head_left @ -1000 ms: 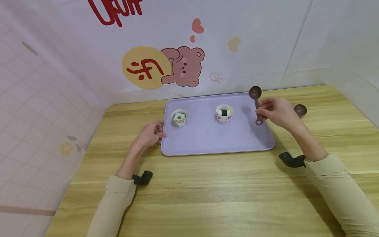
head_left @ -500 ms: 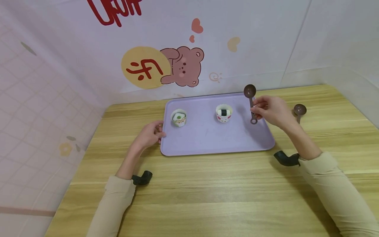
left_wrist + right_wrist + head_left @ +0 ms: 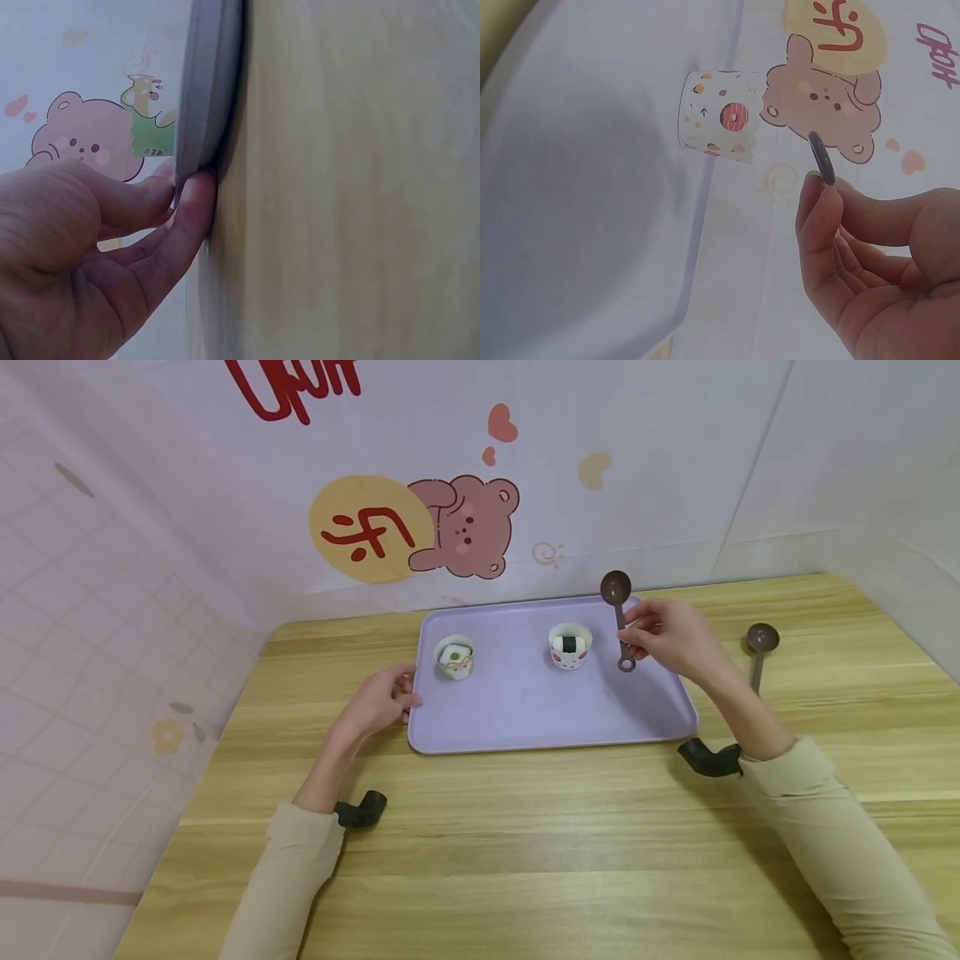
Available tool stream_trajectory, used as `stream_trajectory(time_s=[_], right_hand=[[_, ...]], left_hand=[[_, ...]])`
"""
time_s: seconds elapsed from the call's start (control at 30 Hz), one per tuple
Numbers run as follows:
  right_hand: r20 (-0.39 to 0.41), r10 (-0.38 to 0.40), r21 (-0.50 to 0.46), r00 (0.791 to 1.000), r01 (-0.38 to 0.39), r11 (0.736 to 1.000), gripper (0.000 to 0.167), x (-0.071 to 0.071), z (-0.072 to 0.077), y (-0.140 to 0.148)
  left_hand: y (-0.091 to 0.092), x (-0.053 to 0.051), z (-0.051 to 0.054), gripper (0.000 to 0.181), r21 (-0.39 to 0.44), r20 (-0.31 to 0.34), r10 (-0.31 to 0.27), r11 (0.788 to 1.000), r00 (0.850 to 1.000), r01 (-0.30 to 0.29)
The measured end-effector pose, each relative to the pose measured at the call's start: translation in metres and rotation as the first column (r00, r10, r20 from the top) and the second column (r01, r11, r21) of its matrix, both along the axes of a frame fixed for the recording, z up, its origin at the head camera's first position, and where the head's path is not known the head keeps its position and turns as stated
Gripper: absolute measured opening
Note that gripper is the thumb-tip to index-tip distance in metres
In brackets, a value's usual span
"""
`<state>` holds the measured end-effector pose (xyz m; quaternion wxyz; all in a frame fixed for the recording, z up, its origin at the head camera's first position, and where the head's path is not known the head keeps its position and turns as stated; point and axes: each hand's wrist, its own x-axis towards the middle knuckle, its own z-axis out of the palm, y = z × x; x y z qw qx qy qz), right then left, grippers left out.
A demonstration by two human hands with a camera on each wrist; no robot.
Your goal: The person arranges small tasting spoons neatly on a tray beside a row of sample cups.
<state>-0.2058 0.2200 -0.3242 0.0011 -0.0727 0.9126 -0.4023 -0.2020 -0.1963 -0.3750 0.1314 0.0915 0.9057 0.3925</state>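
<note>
In the head view my left hand [image 3: 381,700] holds the left edge of a lilac tray [image 3: 510,714]. The left wrist view shows thumb and fingers pinching the tray's rim [image 3: 206,90]. My right hand [image 3: 678,642] pinches a brown measuring spoon [image 3: 616,587] by its handle, bowl end up, above the tray's right part. Left of the spoon stands a paper cup [image 3: 567,662] holding a white piece with a black band. Another paper cup [image 3: 456,670], with a white and green piece inside, stands near the tray's left end. The right wrist view shows only the spoon's handle end [image 3: 823,159].
A second brown measuring spoon [image 3: 762,637] lies on the wooden table [image 3: 525,843] right of the tray, partly hidden by my right forearm. Behind the tray rises a white wall covering [image 3: 660,518] with a printed bear. Another pale wall [image 3: 97,693] borders the left side.
My right hand has moved left over the tray with the measuring spoon, closer to the right-hand cup. More of the second spoon shows now. The left hand has stayed at the tray's edge.
</note>
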Motion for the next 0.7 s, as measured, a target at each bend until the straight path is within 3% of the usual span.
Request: stream_trajectory(time_s=[0.7], right_hand=[[-0.031, 0.025, -0.057, 0.999, -0.027, 0.998, 0.019, -0.007, 0.001, -0.028]], left_hand=[[0.000, 0.001, 0.000, 0.055, 0.005, 0.015, 0.003, 1.000, 1.000, -0.003]])
